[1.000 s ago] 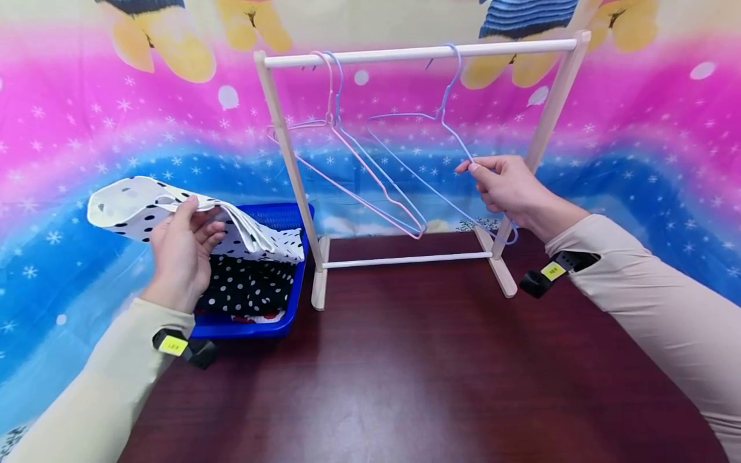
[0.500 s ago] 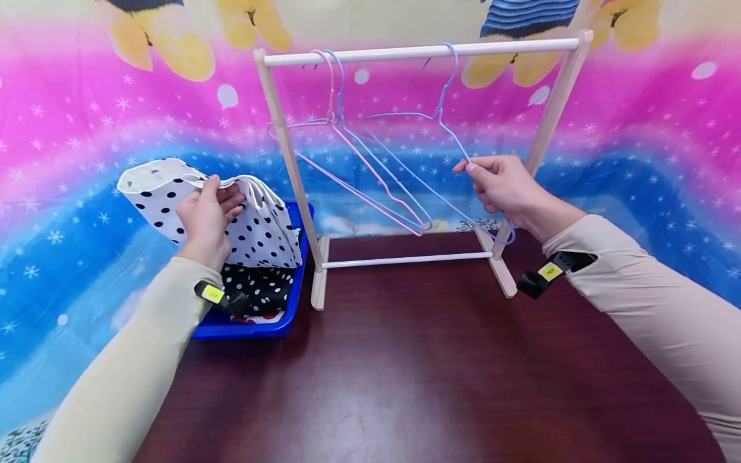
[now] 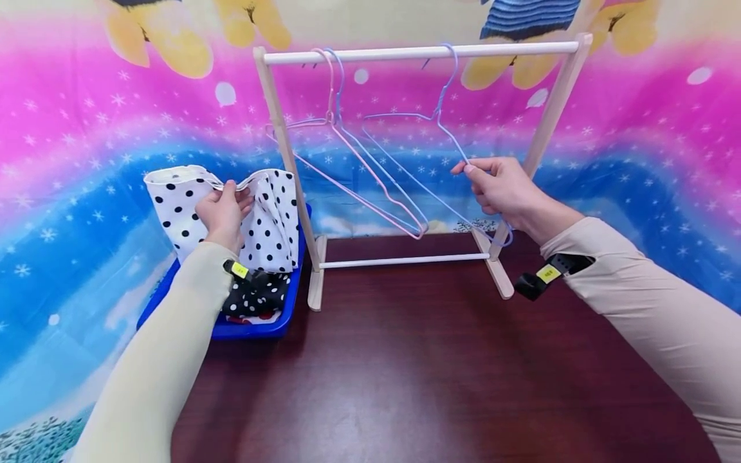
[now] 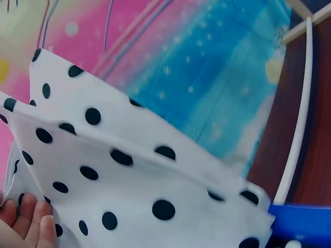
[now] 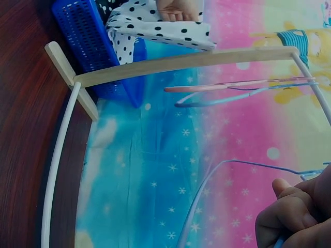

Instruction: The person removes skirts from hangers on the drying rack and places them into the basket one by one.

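In the head view my left hand [image 3: 222, 215] pinches the upper edge of a white cloth with black dots [image 3: 272, 225]. The cloth hangs down over the blue basket [image 3: 292, 289] at the left, and fills much of the left wrist view. On the other side, my right hand [image 3: 503, 186] pinches the sloping arm of a blue-purple wire hanger [image 3: 399, 168], whose hook is over the rack's top bar. A pink hanger [image 3: 379, 183] and a blue hanger [image 3: 350, 135] hang close together on the left part of the bar, apart from both hands.
The wooden rack [image 3: 417, 53] stands on a dark red-brown table [image 3: 405, 373]. Under the white cloth, a black cloth with white dots [image 3: 263, 292] lies in the basket. A colourful printed backdrop [image 3: 654, 116] surrounds the table's back and sides.
My left hand has moved right, and the white cloth has gone from lying nearly flat to hanging down more upright. My right hand stays on the hanger, almost still.
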`<state>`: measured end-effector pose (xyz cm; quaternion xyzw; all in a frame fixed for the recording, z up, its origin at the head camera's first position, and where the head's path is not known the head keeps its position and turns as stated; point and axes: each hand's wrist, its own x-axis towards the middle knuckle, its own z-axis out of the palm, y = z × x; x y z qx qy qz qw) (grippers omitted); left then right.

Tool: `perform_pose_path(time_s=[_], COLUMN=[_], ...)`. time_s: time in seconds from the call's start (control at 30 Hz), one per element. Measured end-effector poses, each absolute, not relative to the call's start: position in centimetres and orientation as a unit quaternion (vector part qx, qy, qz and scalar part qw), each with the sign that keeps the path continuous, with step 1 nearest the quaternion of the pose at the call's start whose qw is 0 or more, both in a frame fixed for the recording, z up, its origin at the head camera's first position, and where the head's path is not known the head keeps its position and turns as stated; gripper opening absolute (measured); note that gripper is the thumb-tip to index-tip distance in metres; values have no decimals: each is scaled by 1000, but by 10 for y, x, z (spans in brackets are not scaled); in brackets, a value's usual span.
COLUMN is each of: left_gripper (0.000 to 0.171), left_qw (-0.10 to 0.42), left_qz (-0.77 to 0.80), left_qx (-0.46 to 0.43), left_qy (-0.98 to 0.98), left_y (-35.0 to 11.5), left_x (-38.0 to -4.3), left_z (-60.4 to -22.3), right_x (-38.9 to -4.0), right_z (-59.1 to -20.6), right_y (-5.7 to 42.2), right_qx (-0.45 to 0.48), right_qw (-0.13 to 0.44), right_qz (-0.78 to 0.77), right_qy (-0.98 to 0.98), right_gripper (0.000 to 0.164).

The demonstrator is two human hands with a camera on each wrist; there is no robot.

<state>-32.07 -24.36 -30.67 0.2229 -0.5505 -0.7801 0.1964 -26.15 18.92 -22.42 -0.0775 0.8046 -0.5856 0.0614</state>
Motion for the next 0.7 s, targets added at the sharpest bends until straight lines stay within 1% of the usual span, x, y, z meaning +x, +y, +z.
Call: perform_pose_path(time_s=[0.13, 0.27, 0.37, 0.47, 0.57, 0.7], left_gripper=[20, 24, 33, 48, 61, 71], left_qw=[179, 154, 124, 69, -5, -88], left_qz=[-772, -735, -686, -626, -563, -472], left_qx=[247, 269, 276, 265, 238, 177], left_qy=[-557, -603, -662, -730, -792, -859], left_y=[-253, -259, -260, -261, -264, -266], left_x=[-328, -334, -337, -337, -335, -328], left_z=[-317, -328, -335, -341, -348, -355], right_x=[-262, -262, -261, -261, -261, -261], right_z=[-225, -225, -225, -224, -224, -225], right_y=[190, 189, 188, 187, 187, 186], right_qx=[-76, -79, -83, -83, -82, -81], right_qw=[61, 57, 56, 57, 59, 59], right_qz=[-588, -587, -583, -581, -584, -586], right_qy=[803, 804, 806, 808, 806, 804], right_gripper=[23, 24, 25, 25, 25, 25])
